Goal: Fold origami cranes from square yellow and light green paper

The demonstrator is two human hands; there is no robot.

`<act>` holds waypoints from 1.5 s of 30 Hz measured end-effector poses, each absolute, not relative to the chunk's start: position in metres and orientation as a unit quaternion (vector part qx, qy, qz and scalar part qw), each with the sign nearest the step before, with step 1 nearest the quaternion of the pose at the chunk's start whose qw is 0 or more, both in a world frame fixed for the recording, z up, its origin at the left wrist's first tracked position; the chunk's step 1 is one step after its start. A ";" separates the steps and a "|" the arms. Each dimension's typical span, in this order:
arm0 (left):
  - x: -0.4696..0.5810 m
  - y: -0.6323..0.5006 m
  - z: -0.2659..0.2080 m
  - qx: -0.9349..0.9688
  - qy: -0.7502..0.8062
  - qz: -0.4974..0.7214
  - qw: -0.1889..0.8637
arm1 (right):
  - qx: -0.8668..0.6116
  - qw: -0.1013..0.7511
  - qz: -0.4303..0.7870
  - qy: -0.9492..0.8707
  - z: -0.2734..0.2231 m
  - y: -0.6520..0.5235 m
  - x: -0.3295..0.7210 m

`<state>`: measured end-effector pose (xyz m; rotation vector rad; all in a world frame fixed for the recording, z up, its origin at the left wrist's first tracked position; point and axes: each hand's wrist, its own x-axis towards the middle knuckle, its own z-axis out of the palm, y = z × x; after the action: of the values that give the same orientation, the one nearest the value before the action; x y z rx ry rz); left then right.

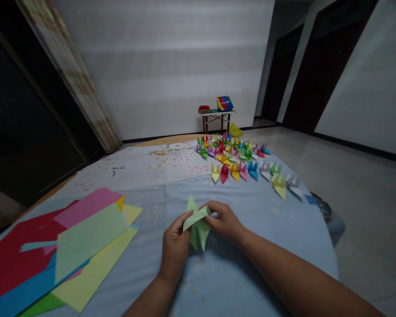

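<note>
Between my two hands, above the table's cloth, is a pale green origami crane (201,231), partly folded, with pointed flaps sticking up and down. My left hand (175,244) pinches its left side between thumb and fingers. On the other side, my right hand (225,220) grips the right edge, fingers curled over the top and thumb near the flap. Some of the paper is hidden behind the fingers. Beyond my hands stand finished paper cranes, with a yellow crane (279,186) and a white crane (295,188) closest on the right.
Coloured paper sheets (92,240) overlap on the left of the round table. Many more folded cranes (231,149) crowd the far right edge. A small side table (218,113) with a colourful box (225,103) stands against the wall. A stool (335,226) sits at the right.
</note>
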<state>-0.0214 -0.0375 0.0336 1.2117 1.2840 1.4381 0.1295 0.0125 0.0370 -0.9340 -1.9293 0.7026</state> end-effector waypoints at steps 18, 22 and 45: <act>-0.014 -0.034 0.035 0.422 0.532 0.566 0.467 | -0.421 0.400 0.258 -0.772 0.036 0.008 0.123; -0.016 -0.031 0.029 0.391 0.523 0.582 0.485 | -0.390 0.402 0.288 -0.777 0.037 0.006 0.122; -0.019 -0.027 0.025 0.352 0.457 0.577 0.579 | -0.308 0.398 0.644 -0.576 0.019 0.022 0.122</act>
<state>-0.0188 -0.0269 0.0248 0.8233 1.0678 1.3496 0.1225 0.0220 0.0193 -0.7793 -1.4597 1.6301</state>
